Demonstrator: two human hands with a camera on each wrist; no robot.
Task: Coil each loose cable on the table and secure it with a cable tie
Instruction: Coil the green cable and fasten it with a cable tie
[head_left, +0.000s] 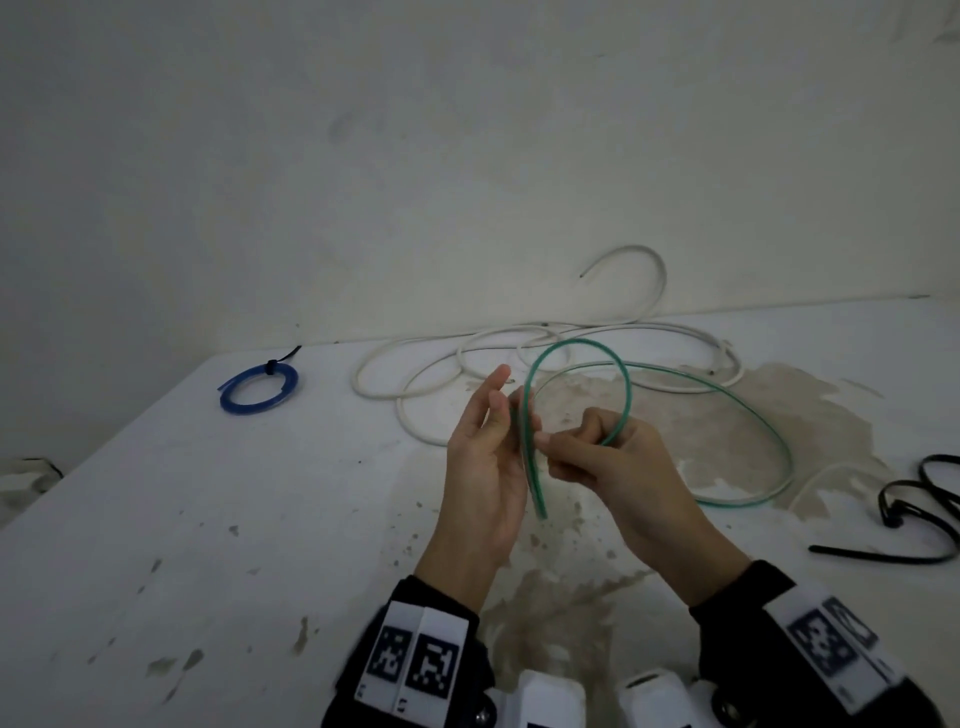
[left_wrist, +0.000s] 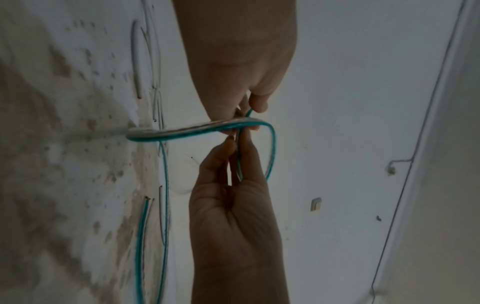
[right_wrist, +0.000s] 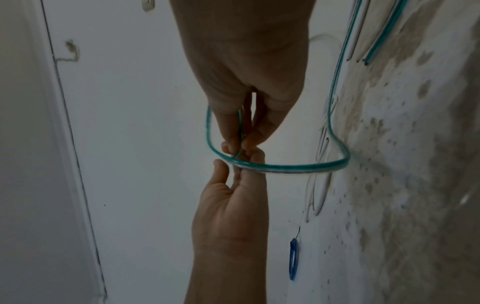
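A thin green cable (head_left: 576, 344) rises in one small loop between my hands, and its long remainder curves over the white table (head_left: 208, 519) to the right. My left hand (head_left: 488, 457) holds the strand near the free end, which hangs below its palm, with the index finger stretched upward. My right hand (head_left: 597, 462) pinches the same cable (left_wrist: 197, 129) where the loop crosses itself, between thumb and finger. In the right wrist view the cable (right_wrist: 285, 167) passes just under the pinching fingertips (right_wrist: 233, 147). A loose white cable (head_left: 467, 358) sprawls behind the hands.
A blue coil (head_left: 258, 388), bound with a black tie, lies at the back left; it also shows as a blue coil (right_wrist: 293, 259) in the right wrist view. Black cable ties (head_left: 904, 499) lie at the right edge. A brown stain spreads under the hands. The wall stands directly behind the table.
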